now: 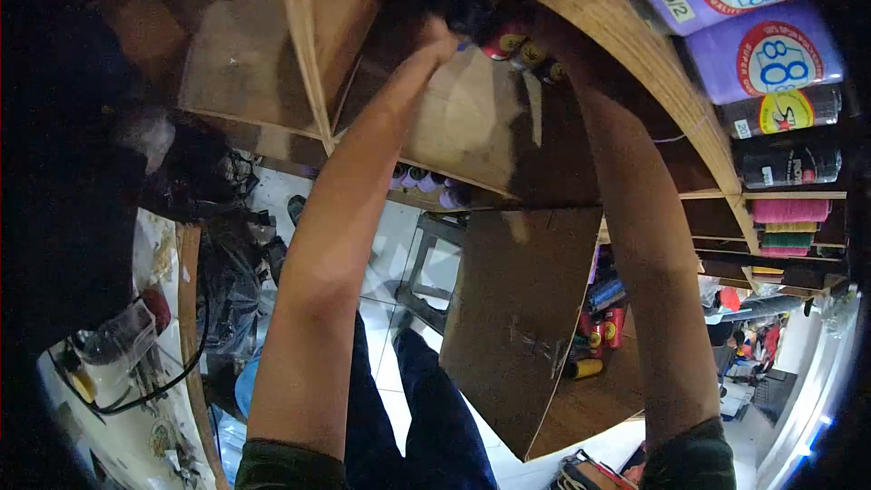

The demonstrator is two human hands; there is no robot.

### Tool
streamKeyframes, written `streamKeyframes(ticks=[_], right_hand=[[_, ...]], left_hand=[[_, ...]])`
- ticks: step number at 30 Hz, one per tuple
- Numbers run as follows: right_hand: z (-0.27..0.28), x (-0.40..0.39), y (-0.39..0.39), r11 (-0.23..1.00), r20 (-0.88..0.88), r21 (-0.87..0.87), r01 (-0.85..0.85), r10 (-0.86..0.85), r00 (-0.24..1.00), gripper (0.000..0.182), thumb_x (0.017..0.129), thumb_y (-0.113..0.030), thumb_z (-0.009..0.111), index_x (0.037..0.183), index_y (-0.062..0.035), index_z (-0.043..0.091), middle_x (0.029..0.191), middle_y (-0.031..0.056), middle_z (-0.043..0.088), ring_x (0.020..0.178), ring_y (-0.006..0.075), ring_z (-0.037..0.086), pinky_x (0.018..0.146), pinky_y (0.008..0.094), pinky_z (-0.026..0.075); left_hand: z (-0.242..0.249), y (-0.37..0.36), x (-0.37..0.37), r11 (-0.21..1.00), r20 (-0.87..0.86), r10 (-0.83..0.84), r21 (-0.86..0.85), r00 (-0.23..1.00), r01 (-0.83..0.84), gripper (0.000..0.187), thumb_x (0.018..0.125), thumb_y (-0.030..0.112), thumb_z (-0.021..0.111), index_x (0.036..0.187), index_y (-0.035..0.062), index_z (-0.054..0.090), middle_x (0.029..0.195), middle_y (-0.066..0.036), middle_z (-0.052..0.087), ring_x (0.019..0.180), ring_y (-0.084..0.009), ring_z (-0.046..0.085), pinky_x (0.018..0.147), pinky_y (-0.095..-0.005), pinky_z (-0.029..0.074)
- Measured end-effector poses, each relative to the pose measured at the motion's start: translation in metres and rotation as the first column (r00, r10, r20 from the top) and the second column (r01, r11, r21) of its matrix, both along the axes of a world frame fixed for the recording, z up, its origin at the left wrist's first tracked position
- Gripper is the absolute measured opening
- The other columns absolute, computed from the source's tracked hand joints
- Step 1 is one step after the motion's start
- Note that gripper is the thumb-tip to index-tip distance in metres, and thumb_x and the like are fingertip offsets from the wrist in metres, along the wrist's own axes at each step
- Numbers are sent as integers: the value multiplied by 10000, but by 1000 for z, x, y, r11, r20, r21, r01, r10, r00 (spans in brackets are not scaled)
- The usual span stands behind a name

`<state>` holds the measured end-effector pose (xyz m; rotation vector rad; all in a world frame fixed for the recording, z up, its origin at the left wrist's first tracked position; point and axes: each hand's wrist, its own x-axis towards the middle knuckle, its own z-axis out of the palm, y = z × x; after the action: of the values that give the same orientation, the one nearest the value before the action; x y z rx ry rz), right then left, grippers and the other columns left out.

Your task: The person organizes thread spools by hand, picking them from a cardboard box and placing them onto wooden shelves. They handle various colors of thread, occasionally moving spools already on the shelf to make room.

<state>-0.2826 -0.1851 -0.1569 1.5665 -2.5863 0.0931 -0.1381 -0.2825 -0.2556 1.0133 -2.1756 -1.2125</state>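
Both my arms reach up into a wooden shelf compartment (463,118). My left hand (439,40) is deep inside, near a dark shape I cannot make out; its fingers are lost in shadow. Just right of it lie a red thread spool (505,42) and darker spools (529,56) with yellow labels. My right forearm (640,181) passes up on the other side of these spools. The right hand itself disappears into the dark, so its fingers and anything in them are hidden.
Large purple thread cones (764,50) and black spools (791,166) line the shelf at right. Below hangs a brown board (517,308), beside red spools (613,327). A stool (426,263) stands on the white tiled floor. A sewing machine (118,354) is at lower left.
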Motion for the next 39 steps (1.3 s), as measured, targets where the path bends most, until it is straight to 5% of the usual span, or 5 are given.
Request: streamKeyframes(ticks=[4, 29, 35, 37, 39], right_hand=[[-7, -2, 0, 1000, 9, -15, -8, 8, 1000, 459, 849, -396, 606, 1147, -47, 590, 1011, 109, 657, 940, 215, 621, 860, 356, 455], [-18, 25, 31, 994, 71, -110, 18, -10, 997, 355, 879, -321, 561, 1096, -45, 614, 930, 92, 665, 876, 211, 632, 798, 353, 479], [7, 81, 77, 942, 149, -330, -54, 109, 983, 332, 887, -303, 550, 1084, -45, 620, 911, 88, 667, 861, 210, 635, 783, 352, 485], [35, 113, 112, 927, 244, -364, -87, 185, 952, 325, 889, -297, 546, 1080, -45, 622, 904, 87, 668, 856, 210, 635, 778, 352, 487], [76, 142, 161, 965, 428, -248, -88, 191, 884, 269, 860, -236, 592, 1047, -47, 627, 934, 94, 675, 865, 205, 647, 779, 337, 495]], left_hand=[[-9, 1, -12, 997, -108, 33, 76, 994, -25, 617, 761, 230, 668, 1299, 25, 447, 1303, -206, 486, 1168, -320, 507, 967, -377, 421], [-90, -28, -81, 938, 116, -65, -332, 991, 101, 602, 866, 367, 571, 1346, 62, 372, 1376, -174, 401, 1225, -322, 444, 1020, -396, 371], [-21, 33, 19, 991, 17, 99, -91, 995, -97, 428, 812, 246, 641, 1155, 10, 538, 1158, -249, 556, 1088, -360, 552, 930, -411, 434], [-4, 65, 59, 991, -63, 59, -118, 996, -66, 331, 813, 188, 648, 1067, -16, 586, 1081, -231, 597, 937, -303, 630, 820, -402, 481], [-27, 102, 98, 997, -385, -69, -69, 920, 46, 275, 830, 136, 650, 1057, -10, 595, 971, -150, 648, 796, -233, 645, 718, -321, 500]])
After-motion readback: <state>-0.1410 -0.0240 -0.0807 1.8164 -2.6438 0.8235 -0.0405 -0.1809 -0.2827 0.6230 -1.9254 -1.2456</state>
